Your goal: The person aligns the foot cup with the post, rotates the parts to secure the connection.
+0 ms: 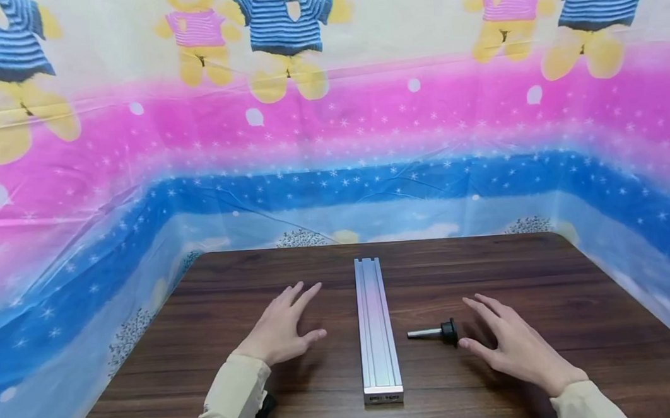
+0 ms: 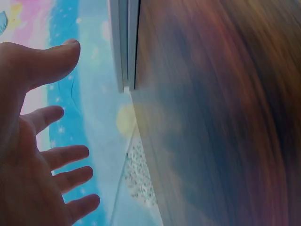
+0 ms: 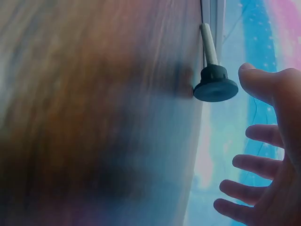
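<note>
A silver aluminium extrusion [image 1: 378,327] lies lengthwise on the table between the two hands, grooves along its top and a flat end facing me. To its right a levelling foot [image 1: 435,333] lies on its side, its metal stem toward the bar and its black round base toward the right hand. My left hand [image 1: 284,328] hovers left of the bar, fingers spread and holding nothing. Beside the black base, the right hand [image 1: 509,345] has its thumb near the rim and its fingers extended. In the right wrist view the levelling foot [image 3: 215,87] appears close to the thumb tip.
The dark wood-grain table [image 1: 203,304] has rounded far corners. A printed cloth [image 1: 364,113] with bears and snowflakes hangs behind it and along both sides. A small black object [image 1: 266,407] shows beneath the left sleeve [image 1: 231,391].
</note>
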A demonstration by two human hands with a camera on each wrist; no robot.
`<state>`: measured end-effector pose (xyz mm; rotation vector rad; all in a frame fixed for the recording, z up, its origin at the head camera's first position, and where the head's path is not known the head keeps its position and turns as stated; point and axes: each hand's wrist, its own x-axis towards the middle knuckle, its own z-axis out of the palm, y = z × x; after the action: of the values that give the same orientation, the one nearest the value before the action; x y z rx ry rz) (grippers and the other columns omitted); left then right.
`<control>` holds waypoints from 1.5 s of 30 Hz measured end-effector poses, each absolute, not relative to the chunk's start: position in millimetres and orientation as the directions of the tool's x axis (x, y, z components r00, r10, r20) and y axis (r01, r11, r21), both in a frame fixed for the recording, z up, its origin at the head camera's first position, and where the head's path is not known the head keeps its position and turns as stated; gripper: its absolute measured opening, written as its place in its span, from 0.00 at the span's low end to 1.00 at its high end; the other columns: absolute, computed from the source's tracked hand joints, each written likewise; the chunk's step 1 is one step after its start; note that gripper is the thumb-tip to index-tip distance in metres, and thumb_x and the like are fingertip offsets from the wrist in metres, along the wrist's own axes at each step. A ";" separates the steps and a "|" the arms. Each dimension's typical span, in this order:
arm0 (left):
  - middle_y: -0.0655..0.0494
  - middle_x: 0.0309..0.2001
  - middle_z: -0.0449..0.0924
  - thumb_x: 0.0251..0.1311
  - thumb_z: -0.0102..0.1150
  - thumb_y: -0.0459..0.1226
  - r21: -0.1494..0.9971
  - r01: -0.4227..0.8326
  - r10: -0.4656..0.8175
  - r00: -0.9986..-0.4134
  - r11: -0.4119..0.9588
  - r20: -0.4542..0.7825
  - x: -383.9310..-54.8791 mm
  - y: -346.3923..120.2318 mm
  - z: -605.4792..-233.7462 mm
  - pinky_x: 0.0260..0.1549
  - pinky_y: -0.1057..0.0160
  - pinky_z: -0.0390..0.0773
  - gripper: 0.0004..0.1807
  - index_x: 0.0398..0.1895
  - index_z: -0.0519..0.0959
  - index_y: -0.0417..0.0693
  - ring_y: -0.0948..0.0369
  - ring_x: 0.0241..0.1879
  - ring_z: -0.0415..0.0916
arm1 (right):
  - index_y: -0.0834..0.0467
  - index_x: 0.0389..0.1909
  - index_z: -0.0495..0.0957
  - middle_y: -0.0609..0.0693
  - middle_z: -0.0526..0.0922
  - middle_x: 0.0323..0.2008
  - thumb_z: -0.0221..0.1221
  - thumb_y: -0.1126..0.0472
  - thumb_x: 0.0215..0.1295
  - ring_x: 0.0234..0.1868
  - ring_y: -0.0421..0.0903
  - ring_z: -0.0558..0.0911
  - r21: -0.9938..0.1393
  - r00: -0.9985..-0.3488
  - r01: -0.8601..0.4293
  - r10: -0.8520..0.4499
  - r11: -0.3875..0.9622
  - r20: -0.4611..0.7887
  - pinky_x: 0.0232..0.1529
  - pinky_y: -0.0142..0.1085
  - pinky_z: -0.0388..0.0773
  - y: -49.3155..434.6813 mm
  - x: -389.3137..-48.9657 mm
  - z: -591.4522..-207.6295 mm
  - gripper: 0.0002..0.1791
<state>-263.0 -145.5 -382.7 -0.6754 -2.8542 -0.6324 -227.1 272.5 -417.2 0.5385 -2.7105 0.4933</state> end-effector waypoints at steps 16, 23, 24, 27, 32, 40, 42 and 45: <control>0.38 0.77 0.58 0.47 0.75 0.26 0.277 0.659 0.640 -0.749 0.699 0.168 -277.0 -86.6 -387.0 0.69 0.40 0.64 0.51 0.77 0.64 0.53 0.37 0.75 0.57 | 0.58 0.73 0.67 0.65 0.69 0.70 0.66 0.47 0.65 0.65 0.68 0.73 -0.282 -0.859 -0.459 -0.339 0.843 0.384 0.57 0.65 0.72 264.3 -231.2 -415.6 0.39; 0.41 0.76 0.61 0.44 0.65 0.14 0.189 0.711 0.693 -0.703 0.678 0.162 -280.0 -69.2 -383.7 0.65 0.46 0.71 0.53 0.76 0.67 0.58 0.42 0.74 0.61 | 0.59 0.72 0.68 0.65 0.70 0.69 0.68 0.52 0.64 0.64 0.67 0.75 -0.294 -0.857 -0.471 -0.353 0.832 0.377 0.56 0.64 0.74 258.0 -231.8 -418.8 0.38; 0.42 0.76 0.61 0.44 0.64 0.14 0.173 0.713 0.696 -0.701 0.679 0.156 -280.5 -66.7 -383.6 0.65 0.46 0.72 0.53 0.76 0.67 0.59 0.43 0.74 0.62 | 0.59 0.72 0.68 0.65 0.71 0.68 0.68 0.52 0.64 0.64 0.67 0.76 -0.296 -0.856 -0.475 -0.356 0.829 0.376 0.56 0.63 0.74 257.0 -231.8 -418.8 0.38; 0.43 0.77 0.60 0.46 0.65 0.15 0.113 0.711 0.700 -0.703 0.694 0.124 -281.9 -58.9 -383.9 0.67 0.48 0.70 0.53 0.76 0.67 0.62 0.44 0.74 0.62 | 0.62 0.71 0.69 0.65 0.72 0.67 0.68 0.55 0.64 0.62 0.65 0.77 -0.301 -0.851 -0.489 -0.372 0.819 0.370 0.55 0.61 0.76 254.1 -232.0 -418.8 0.37; 0.44 0.79 0.55 0.49 0.66 0.19 0.048 0.684 0.683 -0.729 0.728 0.034 -283.0 -47.0 -388.0 0.71 0.46 0.64 0.51 0.74 0.69 0.71 0.45 0.77 0.57 | 0.63 0.69 0.70 0.64 0.74 0.66 0.69 0.58 0.63 0.62 0.62 0.79 -0.312 -0.856 -0.496 -0.396 0.811 0.332 0.55 0.56 0.78 249.8 -232.3 -419.1 0.35; 0.44 0.78 0.59 0.52 0.66 0.23 -0.082 0.715 0.717 -0.697 0.695 0.006 -287.7 -35.3 -386.7 0.72 0.49 0.63 0.42 0.68 0.76 0.70 0.46 0.75 0.60 | 0.60 0.70 0.71 0.61 0.74 0.66 0.68 0.60 0.63 0.63 0.61 0.78 -0.345 -0.881 -0.467 -0.396 0.814 0.259 0.56 0.55 0.78 247.1 -234.6 -413.5 0.34; 0.45 0.77 0.61 0.53 0.66 0.24 -0.116 0.733 0.740 -0.673 0.670 0.018 -290.3 -34.3 -387.1 0.72 0.51 0.64 0.39 0.66 0.78 0.68 0.47 0.75 0.62 | 0.60 0.69 0.71 0.60 0.75 0.66 0.68 0.60 0.63 0.63 0.60 0.78 -0.343 -0.881 -0.467 -0.398 0.815 0.256 0.56 0.54 0.78 248.0 -234.7 -412.3 0.33; 0.47 0.74 0.66 0.54 0.67 0.26 -0.190 0.765 0.784 -0.619 0.615 0.046 -293.2 -33.1 -388.5 0.71 0.54 0.66 0.32 0.62 0.81 0.63 0.51 0.74 0.64 | 0.60 0.69 0.72 0.60 0.75 0.65 0.68 0.60 0.63 0.63 0.60 0.78 -0.341 -0.883 -0.465 -0.396 0.817 0.254 0.56 0.54 0.78 249.9 -234.9 -411.4 0.33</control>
<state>-293.2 -33.1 -388.5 -1.3059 -2.7103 0.2290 -234.9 249.9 -411.4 0.6752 -2.8296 0.5962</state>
